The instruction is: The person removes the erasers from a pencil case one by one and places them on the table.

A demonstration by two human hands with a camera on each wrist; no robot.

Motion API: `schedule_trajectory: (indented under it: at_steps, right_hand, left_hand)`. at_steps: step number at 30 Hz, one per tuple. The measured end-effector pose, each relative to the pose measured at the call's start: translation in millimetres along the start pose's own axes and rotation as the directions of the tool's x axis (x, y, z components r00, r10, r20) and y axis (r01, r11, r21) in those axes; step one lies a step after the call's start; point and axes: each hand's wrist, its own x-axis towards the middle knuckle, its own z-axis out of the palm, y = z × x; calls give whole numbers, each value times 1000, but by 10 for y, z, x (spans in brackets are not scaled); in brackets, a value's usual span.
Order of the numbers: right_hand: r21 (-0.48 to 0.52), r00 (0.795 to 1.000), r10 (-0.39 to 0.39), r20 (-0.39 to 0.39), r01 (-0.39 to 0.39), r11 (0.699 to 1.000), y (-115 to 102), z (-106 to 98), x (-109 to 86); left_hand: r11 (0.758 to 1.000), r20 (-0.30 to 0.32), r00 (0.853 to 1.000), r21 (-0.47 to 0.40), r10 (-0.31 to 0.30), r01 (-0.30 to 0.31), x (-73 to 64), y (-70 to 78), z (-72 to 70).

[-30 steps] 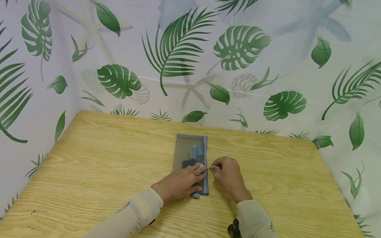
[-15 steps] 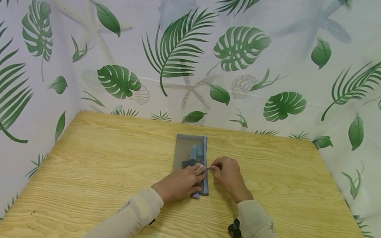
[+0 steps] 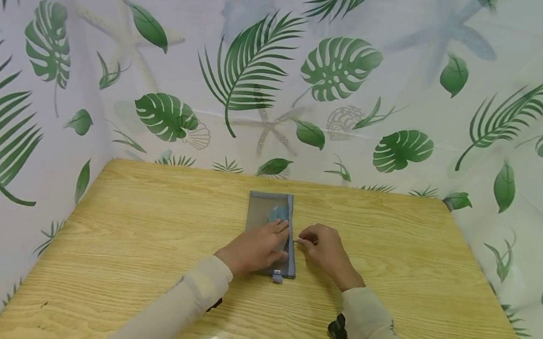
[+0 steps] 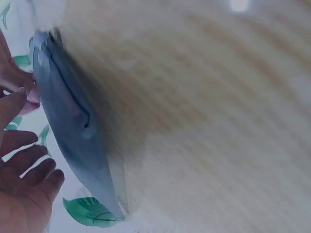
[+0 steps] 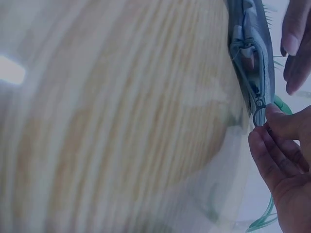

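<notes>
A grey mesh zipper pouch (image 3: pixel 259 206) with blue-grey edging lies lengthwise on the table. Light-blue things (image 3: pixel 278 213) show through its mesh; their kind is unclear. My left hand (image 3: pixel 256 246) is over the pouch's middle, hiding part of it, with its fingers loosely extended in the left wrist view. At the pouch's right edge, my right hand (image 3: pixel 328 252) pinches the ring of the zipper pull (image 5: pixel 259 115) between thumb and fingers. In the right wrist view the zipper gapes between the slider and the end with the fabric tab (image 3: pixel 277 277).
The wood-grain table (image 3: pixel 148 223) extends on both sides of the pouch. A white curtain (image 3: pixel 270 82) printed with green leaves encloses the back and sides. Black wrist devices (image 3: pixel 337 328) sit by the sleeves.
My left hand has shifted slightly up and left over the pouch, uncovering its near end and fabric tab. The right hand keeps its pinch on the zipper pull, almost in place.
</notes>
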Motion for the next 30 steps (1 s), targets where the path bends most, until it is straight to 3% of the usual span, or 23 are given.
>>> schedule_trajectory:
  at_steps: [4, 11, 24, 30]
  right_hand:
    - [22, 1000, 7, 7, -7, 1000, 10, 2, -15]
    - [37, 1000, 14, 22, -15, 999, 32, 29, -41]
    - [41, 1000, -21, -17, 22, 999, 27, 22, -65]
    - [86, 998, -28, -56, 33, 996, 50, 40, -81]
  left_hand:
    - [998, 12, 998, -15, -60, 61, 74, -66, -3]
    - [982, 58, 989, -128, -134, 140, 132, -115, -6]
    - [981, 106, 980, -78, -168, 176, 192, -113, 66]
    - [987, 115, 982, -26, -153, 157, 205, -108, 74]
